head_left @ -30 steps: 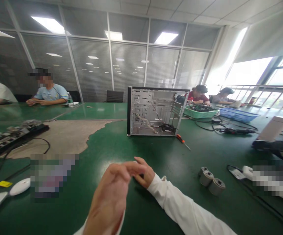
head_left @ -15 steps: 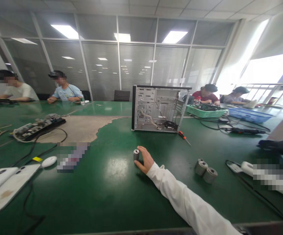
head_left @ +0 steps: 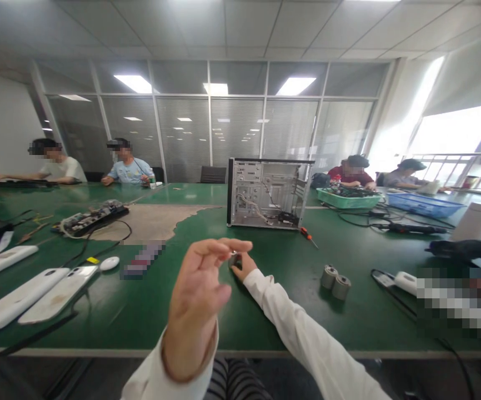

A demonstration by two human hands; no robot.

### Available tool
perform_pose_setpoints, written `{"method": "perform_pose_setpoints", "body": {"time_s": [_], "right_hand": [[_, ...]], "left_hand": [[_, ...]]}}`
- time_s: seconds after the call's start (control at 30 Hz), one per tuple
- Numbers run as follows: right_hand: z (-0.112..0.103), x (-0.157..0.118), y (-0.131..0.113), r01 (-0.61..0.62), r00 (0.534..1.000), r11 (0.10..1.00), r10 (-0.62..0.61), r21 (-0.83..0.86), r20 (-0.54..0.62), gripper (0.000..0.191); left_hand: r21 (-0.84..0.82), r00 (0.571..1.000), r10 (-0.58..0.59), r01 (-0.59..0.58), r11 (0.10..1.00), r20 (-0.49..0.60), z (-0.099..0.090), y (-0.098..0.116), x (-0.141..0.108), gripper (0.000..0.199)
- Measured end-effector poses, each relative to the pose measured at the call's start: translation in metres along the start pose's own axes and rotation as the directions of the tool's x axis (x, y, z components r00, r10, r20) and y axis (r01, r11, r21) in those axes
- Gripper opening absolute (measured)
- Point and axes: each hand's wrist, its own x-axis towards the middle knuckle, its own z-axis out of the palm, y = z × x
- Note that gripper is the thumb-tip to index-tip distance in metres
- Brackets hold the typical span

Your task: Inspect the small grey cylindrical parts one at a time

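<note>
My right hand [head_left: 247, 267] grips a small metal cylinder [head_left: 235, 260] on the green table [head_left: 265, 322], thumb and fingers on either side of it. Raised close to the camera is my left hand [head_left: 199, 289], palm turned inward, fingers stretched to the right and the thumb apart from them. Its fingers cross in front of part of the cylinder, so I cannot tell whether they touch it. Off to the right, two similar metal cylinders [head_left: 329, 276] stand upright side by side.
An open computer case [head_left: 269, 194] stands ahead, with an orange-handled screwdriver [head_left: 308, 236] beside it. To the left lie white phones [head_left: 59, 291], a mouse [head_left: 109, 263] and a power board [head_left: 94, 218] with cables. Green [head_left: 349, 201] and blue baskets [head_left: 426, 205] sit far right, near seated people.
My left hand has come into view from below and risen in front of the cylinder. The right hand still grips the cylinder. The head view has tilted up.
</note>
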Motion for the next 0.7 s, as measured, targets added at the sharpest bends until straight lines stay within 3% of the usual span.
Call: {"method": "perform_pose_setpoints", "body": {"time_s": [0.07, 0.13, 0.23, 0.3, 0.37, 0.47, 0.7], "right_hand": [[0.004, 0.004, 0.002, -0.049, 0.999, 0.999, 0.049, 0.011, 0.005, 0.066], [0.007, 0.009, 0.004, -0.088, 0.996, 0.996, 0.088, 0.021, 0.009, 0.067], [0.011, 0.015, 0.007, -0.113, 0.993, 0.992, 0.112, 0.053, 0.031, 0.066], [0.013, 0.018, 0.009, -0.121, 0.992, 0.987, 0.115, 0.110, 0.057, 0.067], [0.015, 0.019, 0.012, -0.122, 0.991, 0.978, 0.112, 0.167, 0.070, 0.068], [0.015, 0.020, 0.013, -0.126, 0.990, 0.974, 0.111, 0.191, 0.086, 0.068], [0.008, 0.024, 0.006, -0.204, 0.974, 0.964, 0.182, 0.168, 0.138, 0.065]], "left_hand": [[-0.064, 1.000, 0.000, 0.001, 0.998, 0.004, 0.025, -0.017, 0.044, 0.032], [0.148, 0.996, -0.089, 0.091, 0.985, -0.023, 0.042, -0.057, 0.070, 0.033], [0.411, 0.998, -0.042, 0.022, 0.911, 0.040, 0.055, -0.135, 0.080, 0.041], [0.452, 0.992, 0.000, -0.058, 0.890, 0.126, 0.062, -0.178, 0.079, 0.048], [0.465, 0.981, 0.035, -0.121, 0.877, 0.190, 0.067, -0.206, 0.081, 0.049], [0.476, 0.976, 0.030, -0.133, 0.869, 0.218, 0.071, -0.225, 0.086, 0.037], [0.384, 0.970, 0.023, -0.117, 0.916, 0.241, 0.068, -0.241, 0.095, 0.025]]}}
